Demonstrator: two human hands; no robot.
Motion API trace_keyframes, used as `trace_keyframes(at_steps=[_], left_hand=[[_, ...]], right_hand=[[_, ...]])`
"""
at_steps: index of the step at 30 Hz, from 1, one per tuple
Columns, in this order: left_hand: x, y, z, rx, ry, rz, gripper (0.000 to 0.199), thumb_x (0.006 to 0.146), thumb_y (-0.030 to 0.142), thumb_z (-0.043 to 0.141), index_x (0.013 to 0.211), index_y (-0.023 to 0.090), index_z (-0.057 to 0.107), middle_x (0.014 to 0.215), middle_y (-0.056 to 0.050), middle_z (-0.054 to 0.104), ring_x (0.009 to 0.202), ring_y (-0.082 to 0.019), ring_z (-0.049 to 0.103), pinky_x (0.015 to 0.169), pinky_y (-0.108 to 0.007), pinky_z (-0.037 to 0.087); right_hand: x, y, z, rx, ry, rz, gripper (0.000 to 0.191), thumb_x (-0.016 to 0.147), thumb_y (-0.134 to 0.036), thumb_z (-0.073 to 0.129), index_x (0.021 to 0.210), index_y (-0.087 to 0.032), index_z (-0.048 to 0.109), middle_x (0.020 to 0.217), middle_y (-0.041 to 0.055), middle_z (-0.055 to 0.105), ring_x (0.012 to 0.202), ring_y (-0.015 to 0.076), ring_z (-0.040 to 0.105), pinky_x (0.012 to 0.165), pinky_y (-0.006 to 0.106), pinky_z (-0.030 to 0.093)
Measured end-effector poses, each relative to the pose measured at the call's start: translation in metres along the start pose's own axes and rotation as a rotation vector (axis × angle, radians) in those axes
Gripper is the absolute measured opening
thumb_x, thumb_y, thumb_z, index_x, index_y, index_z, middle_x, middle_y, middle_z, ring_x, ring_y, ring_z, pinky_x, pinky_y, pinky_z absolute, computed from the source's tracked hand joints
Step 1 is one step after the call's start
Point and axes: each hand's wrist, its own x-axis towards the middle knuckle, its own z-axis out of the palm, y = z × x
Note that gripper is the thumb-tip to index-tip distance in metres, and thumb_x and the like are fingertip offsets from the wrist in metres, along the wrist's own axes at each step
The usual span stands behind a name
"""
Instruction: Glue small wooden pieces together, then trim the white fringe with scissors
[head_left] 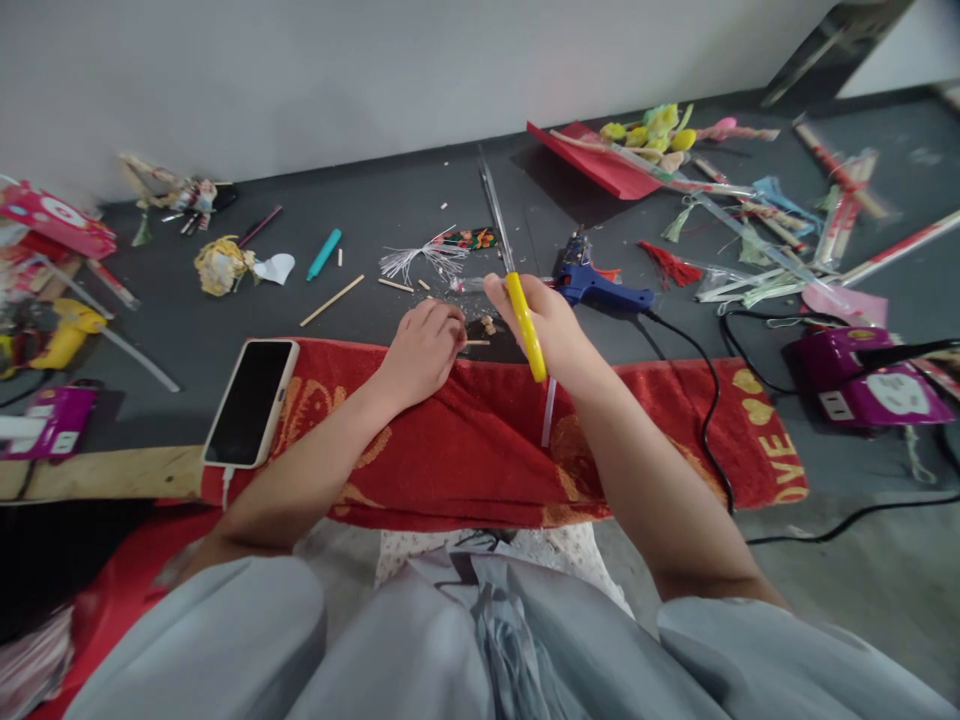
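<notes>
My right hand (551, 320) is closed around the yellow handle of a pair of scissors (517, 295), whose long metal blades point away from me, above the table. Resting at the edge of the red towel (480, 430), my left hand (426, 350) has its fingers curled and pressed together. A short wooden stick (478, 343) sticks out at its fingertips; the fingers partly hide it. Small wooden bits (488, 325) lie between the two hands. Farther left are a longer wooden stick (332, 300) and a short cut piece (395, 285).
A blue glue gun (607, 290) with a black cord lies right of my right hand. A phone (251, 403) rests on the towel's left end. Tassels and wrapped sticks (780, 220) crowd the right; a purple power socket (870, 380) stands there. A teal tube (324, 254) lies left.
</notes>
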Motion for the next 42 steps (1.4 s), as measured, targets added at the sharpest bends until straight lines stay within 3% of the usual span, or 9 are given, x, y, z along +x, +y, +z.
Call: trace_keyframes(at_steps=[6,11,15,21,28,42], left_hand=[[0.005,-0.023,0.007,-0.432,0.352,-0.386,0.005,0.092,0.025,0.042,0.093,0.022,0.046,0.074,-0.001,0.061,0.069,-0.015,0.058,0.068,-0.031,0.048],[0.007,-0.032,0.005,-0.643,0.541,-0.49,0.024,0.094,0.049,0.044,0.094,0.025,0.043,0.069,0.003,0.055,0.065,-0.012,0.058,0.066,-0.027,0.048],[0.006,-0.022,-0.003,-0.65,0.563,-0.437,0.037,0.092,0.062,0.042,0.097,0.026,0.043,0.07,0.002,0.055,0.066,-0.012,0.058,0.067,-0.028,0.049],[0.004,-0.009,-0.01,-0.592,0.496,-0.397,0.044,0.092,0.065,0.038,0.107,0.025,0.047,0.073,0.0,0.059,0.07,-0.014,0.063,0.07,-0.031,0.051],[0.001,-0.006,-0.014,-0.563,0.447,-0.335,0.04,0.093,0.058,0.043,0.101,0.021,0.057,0.073,-0.001,0.065,0.069,-0.013,0.064,0.071,-0.029,0.053],[0.001,-0.011,-0.013,-0.492,0.517,-0.25,0.032,0.095,0.046,0.046,0.098,0.018,0.062,0.071,0.0,0.066,0.067,-0.012,0.064,0.071,-0.026,0.053]], right_hand=[[-0.009,-0.005,-0.001,-0.157,-0.074,-0.042,0.048,0.087,-0.069,0.04,0.082,-0.021,0.048,0.081,0.0066,0.062,0.071,0.0184,0.055,0.065,0.03,0.036],[-0.014,-0.004,0.004,-0.337,-0.026,-0.138,0.053,0.088,-0.066,0.044,0.102,-0.015,0.053,0.097,0.0149,0.069,0.086,0.0273,0.064,0.072,0.034,0.04],[-0.014,-0.003,0.006,-0.421,-0.017,-0.17,0.057,0.088,-0.067,0.043,0.104,-0.013,0.054,0.101,0.019,0.069,0.09,0.0297,0.066,0.073,0.035,0.042],[-0.016,-0.006,0.005,-0.436,-0.071,-0.171,0.058,0.088,-0.067,0.04,0.102,-0.013,0.055,0.096,0.0181,0.07,0.088,0.0299,0.066,0.071,0.035,0.042],[-0.017,-0.009,0.002,-0.447,-0.099,-0.164,0.058,0.089,-0.066,0.04,0.104,-0.012,0.056,0.099,0.0184,0.071,0.089,0.0314,0.067,0.071,0.036,0.041],[-0.016,-0.009,0.0,-0.47,-0.097,-0.155,0.056,0.089,-0.066,0.041,0.1,-0.013,0.056,0.092,0.0152,0.071,0.082,0.0277,0.067,0.066,0.033,0.037]])
